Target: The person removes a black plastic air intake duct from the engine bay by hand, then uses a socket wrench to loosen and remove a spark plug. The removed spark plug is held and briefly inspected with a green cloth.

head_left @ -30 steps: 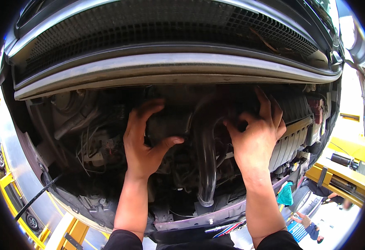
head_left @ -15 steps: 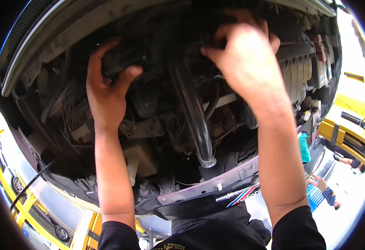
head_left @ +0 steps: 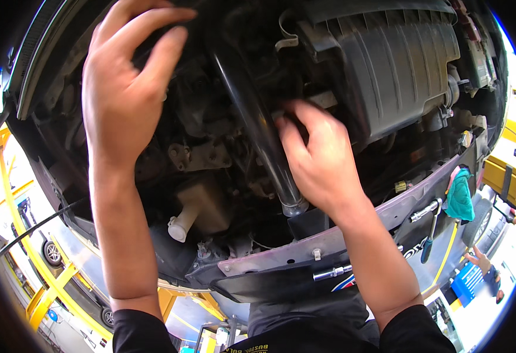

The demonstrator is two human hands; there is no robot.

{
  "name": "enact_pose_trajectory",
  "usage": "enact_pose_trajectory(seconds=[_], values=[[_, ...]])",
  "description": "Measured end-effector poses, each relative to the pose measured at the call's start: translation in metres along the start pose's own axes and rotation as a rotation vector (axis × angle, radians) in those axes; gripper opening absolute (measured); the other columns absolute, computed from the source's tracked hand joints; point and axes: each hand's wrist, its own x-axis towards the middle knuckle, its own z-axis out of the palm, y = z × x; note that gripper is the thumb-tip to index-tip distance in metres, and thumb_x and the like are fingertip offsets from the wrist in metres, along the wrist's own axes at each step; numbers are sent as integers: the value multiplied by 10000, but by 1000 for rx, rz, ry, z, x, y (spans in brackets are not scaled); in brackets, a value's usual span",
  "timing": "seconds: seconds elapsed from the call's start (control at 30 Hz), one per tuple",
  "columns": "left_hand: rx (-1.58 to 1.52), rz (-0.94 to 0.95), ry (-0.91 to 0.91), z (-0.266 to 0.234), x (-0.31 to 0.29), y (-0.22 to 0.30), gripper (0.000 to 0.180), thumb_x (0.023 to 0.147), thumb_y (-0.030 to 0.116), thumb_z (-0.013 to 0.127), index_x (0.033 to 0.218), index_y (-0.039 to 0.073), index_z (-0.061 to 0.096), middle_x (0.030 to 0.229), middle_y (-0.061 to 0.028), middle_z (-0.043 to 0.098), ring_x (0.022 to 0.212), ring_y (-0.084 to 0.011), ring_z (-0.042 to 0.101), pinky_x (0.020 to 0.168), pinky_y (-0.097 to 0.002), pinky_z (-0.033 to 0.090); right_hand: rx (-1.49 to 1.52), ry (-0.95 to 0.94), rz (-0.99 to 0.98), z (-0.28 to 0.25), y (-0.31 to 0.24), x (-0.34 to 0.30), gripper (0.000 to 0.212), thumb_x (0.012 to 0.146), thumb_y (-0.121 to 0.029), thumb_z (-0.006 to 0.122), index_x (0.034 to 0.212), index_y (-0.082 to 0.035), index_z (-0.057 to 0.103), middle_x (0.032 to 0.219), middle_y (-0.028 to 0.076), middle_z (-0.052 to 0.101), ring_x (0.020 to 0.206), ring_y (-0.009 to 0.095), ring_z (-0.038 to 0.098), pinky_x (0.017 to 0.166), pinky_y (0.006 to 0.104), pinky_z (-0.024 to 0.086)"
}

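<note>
Head view: a black tube is seen sloping from the far part of the engine bay to its near end beside the front rail. The left hand is held left of the tube's far part, thumb and fingers bent and parted wide; whether anything is touched by their tips cannot be told. The right hand is placed close on the tube's right, fingers curled and the gap to the thumb narrow; whether the tube is gripped cannot be told. Farther right, a ribbed black box is seen.
</note>
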Motion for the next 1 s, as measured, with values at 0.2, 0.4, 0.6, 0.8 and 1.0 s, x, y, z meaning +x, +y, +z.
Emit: enact_pose_trajectory(seconds=[0.2, 0.4, 0.6, 0.8, 1.0], values=[[223, 96, -297, 33, 41, 15, 241, 900, 152, 678, 1085, 16, 751, 1125, -153, 695, 1092, -360, 641, 981, -412, 487, 237, -152, 234, 2, -18, 32, 297, 999, -208, 547, 1117, 43, 654, 1036, 300, 692, 1014, 491, 643, 892, 477, 518], [334, 240, -416, 31, 59, 41, 269, 785, 59, 719, 1050, 22, 747, 1279, -157, 608, 1220, -383, 566, 998, -464, 504, 194, -58, 100, 10, 2, 17, 278, 979, -151, 538, 1163, 28, 642, 1022, 306, 694, 992, 492, 652, 878, 499, 536], [479, 537, -461, 37, 77, 29, 213, 827, 89, 680, 987, -8, 783, 1430, -248, 521, 1398, -388, 432, 1114, -457, 447, 224, -19, 24, 11, 7, 6, 273, 949, -91, 534, 1174, 28, 632, 976, 315, 686, 939, 499, 660, 827, 516, 547], [621, 437, -468, 65, 77, 15, 357, 889, 96, 578, 1146, -117, 706, 1470, -338, 461, 1345, -449, 486, 1160, -473, 394, 241, -23, 58, 4, 9, -7, 239, 933, -84, 545, 1118, 26, 650, 973, 316, 682, 940, 504, 656, 819, 529, 544], [727, 544, -676, 61, 89, 6, 410, 905, 139, 576, 1210, -114, 680, 1496, -369, 424, 1238, -460, 579, 1125, -478, 421, 225, -35, 61, 5, 18, -13, 190, 935, -104, 547, 1039, 15, 652, 964, 289, 686, 929, 512, 643, 802, 541, 535]])
